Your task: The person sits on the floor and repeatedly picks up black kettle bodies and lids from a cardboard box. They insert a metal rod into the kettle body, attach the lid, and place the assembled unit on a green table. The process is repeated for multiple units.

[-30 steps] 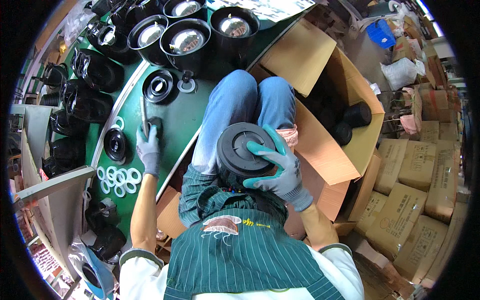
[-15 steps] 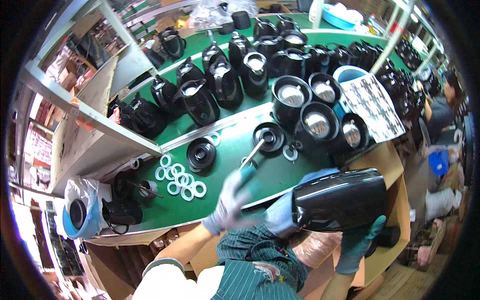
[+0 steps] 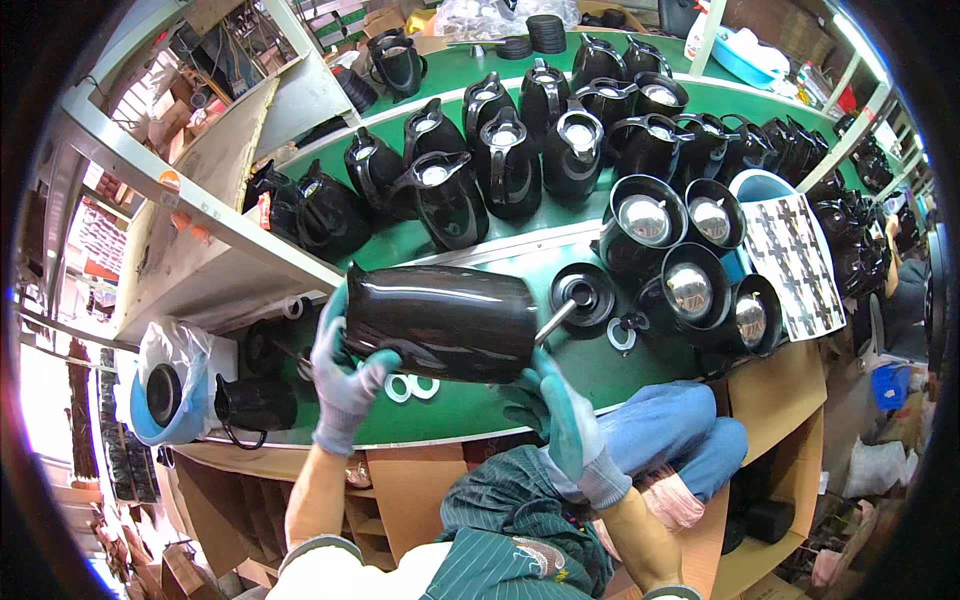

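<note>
A glossy black jug (image 3: 440, 320) lies on its side in the air above the green table, its spout end toward the left. My left hand (image 3: 345, 385), in a grey glove with green fingertips, grips that spout end. At the base end, my right hand (image 3: 572, 425), gloved alike, holds the jug from below. Just past the base, a rod (image 3: 556, 322) slants up from a round black part (image 3: 583, 300) on the table. White rings (image 3: 398, 388) show partly under the jug, which hides the table behind it.
Several black jugs (image 3: 510, 165) stand beyond a pale rail. Open black jugs with silvery insides (image 3: 690, 285) are at the right, beside a black-and-white patterned sheet (image 3: 790, 265). A blue basin (image 3: 200, 400) and another jug (image 3: 258, 405) sit at the left, near a metal post (image 3: 230, 230).
The jug has moved from over my lap on the right to above the table, farther left. My left hand, empty before, now grips its spout end. The view has shifted.
</note>
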Demonstrator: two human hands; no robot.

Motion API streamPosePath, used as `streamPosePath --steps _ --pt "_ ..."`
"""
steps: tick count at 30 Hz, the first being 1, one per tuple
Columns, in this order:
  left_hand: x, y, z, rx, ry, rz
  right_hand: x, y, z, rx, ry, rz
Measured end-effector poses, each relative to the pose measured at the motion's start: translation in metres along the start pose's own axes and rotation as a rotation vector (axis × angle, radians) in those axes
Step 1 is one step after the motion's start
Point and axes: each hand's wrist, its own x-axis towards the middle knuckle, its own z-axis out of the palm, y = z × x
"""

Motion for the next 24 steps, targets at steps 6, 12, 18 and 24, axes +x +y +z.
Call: streamPosePath --steps 6,12,18,24 --pt "0.075 -0.047 -0.031 0.747 0.069 0.138 -0.048 0.011 -0.05 0.62 -0.316 0.127" --pt "0.145 -0.172 -0.003 0.907 0.098 0.13 -0.105 0.01 -0.104 0.767 -0.084 -0.163" --pt "0.198 -0.218 0.0 0.985 0.232 0.26 -0.137 -0.001 -0.144 0.752 0.078 -0.283" --pt "0.236 -0.183 0.028 1.167 0.242 0.023 -0.15 -0.008 -0.174 0.638 0.21 -0.331"
